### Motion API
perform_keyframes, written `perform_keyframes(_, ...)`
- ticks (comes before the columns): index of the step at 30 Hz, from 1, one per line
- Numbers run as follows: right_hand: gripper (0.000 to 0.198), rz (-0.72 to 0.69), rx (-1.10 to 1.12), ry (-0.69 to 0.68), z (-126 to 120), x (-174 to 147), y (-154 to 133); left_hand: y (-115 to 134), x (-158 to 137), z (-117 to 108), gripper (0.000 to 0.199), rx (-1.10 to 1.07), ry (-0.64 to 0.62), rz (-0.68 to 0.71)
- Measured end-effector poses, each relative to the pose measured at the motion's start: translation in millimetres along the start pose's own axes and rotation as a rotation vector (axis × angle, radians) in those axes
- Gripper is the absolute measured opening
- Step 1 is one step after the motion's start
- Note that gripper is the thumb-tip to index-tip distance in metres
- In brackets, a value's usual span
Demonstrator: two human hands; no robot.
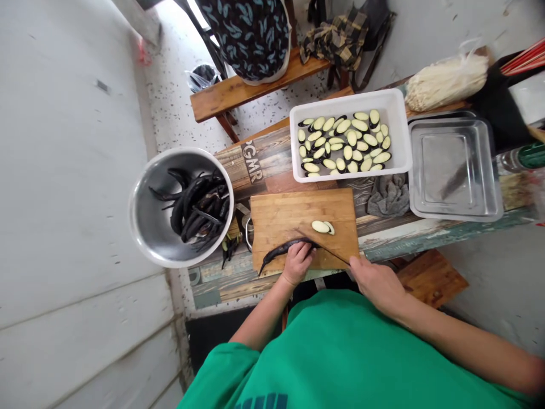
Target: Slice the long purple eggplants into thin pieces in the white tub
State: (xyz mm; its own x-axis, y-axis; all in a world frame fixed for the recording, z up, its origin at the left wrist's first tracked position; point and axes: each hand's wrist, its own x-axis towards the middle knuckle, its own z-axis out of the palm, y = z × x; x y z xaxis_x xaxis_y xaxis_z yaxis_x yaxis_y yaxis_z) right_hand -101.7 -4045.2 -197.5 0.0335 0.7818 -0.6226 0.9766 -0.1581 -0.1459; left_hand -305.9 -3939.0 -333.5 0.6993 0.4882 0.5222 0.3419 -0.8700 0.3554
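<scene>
A long dark eggplant (275,251) lies along the near side of the wooden cutting board (293,210). My left hand (298,262) is closed over it near its right end, pressing it to the board. In my right hand (377,282) is the handle of a knife (330,250), its thin blade reaching left to the eggplant's cut end. Two pale oval eggplant slices (320,226) overlap on the board just beyond the blade. Behind the board, a white tub (351,177) holds many dark-skinned slices.
Whole eggplants (196,207) fill part of a steel bowl (147,238) at the left. Dark trimmings (230,247) lie between bowl and board. A grey cloth (388,196) and a clear plastic container (455,170) are at the right. Across the table, a person (251,40) sits on a wooden bench (259,88).
</scene>
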Motion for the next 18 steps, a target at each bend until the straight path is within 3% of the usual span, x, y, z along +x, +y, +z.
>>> perform_keyframes(4, 0.013, -0.007, -0.048, -0.069, -2, -27, 5, -12, -3, 2, 0.012, -0.078, -0.026, -0.008)
perform_keyframes(9, 0.016, 0.021, -0.066, -0.107, -1, -29, 6, -20, -16, 11, 0.008, -0.173, -0.015, -0.031)
perform_keyframes(14, 0.017, 0.023, 0.005, -0.11, -3, 15, -13, -21, -20, 14, 0.01, -0.138, -0.056, -0.013)
perform_keyframes(18, 0.027, 0.036, 0.081, -0.02, 1, 56, -26, -18, -14, 12, 0.006, -0.109, -0.038, -0.009)
